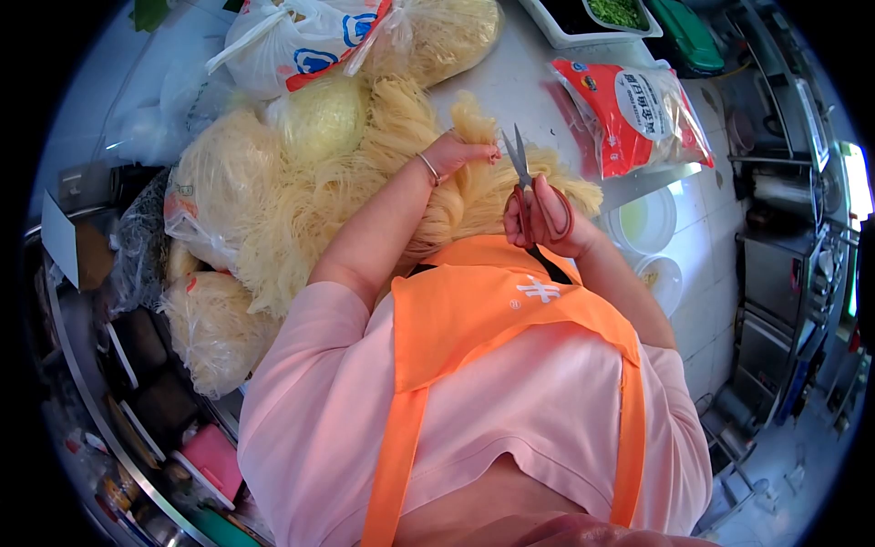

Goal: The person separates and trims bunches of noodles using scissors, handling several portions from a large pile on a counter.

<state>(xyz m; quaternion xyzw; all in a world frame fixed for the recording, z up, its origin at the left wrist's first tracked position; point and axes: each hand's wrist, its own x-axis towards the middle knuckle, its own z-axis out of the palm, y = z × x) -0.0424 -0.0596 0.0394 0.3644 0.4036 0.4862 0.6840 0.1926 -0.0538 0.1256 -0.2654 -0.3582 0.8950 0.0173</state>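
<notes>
A large heap of pale, dry vermicelli (pixel 319 205) covers the table in front of me. My left hand (pixel 453 157), with a bangle at the wrist, is closed around a strand bundle (pixel 471 118) that sticks up past the fingers. My right hand (pixel 550 219) grips scissors (pixel 521 169) by their red handles. The blades point up and stand slightly apart, just right of my left fingertips. More loose vermicelli (pixel 556 178) lies behind the scissors.
Clear bags of vermicelli (pixel 223 169) and a white plastic bag (pixel 292 46) crowd the left and back. A red-and-white packet (pixel 633 117) lies at right, near a tray of chopped greens (pixel 616 13). White buckets (pixel 647 223) stand below the table's right edge.
</notes>
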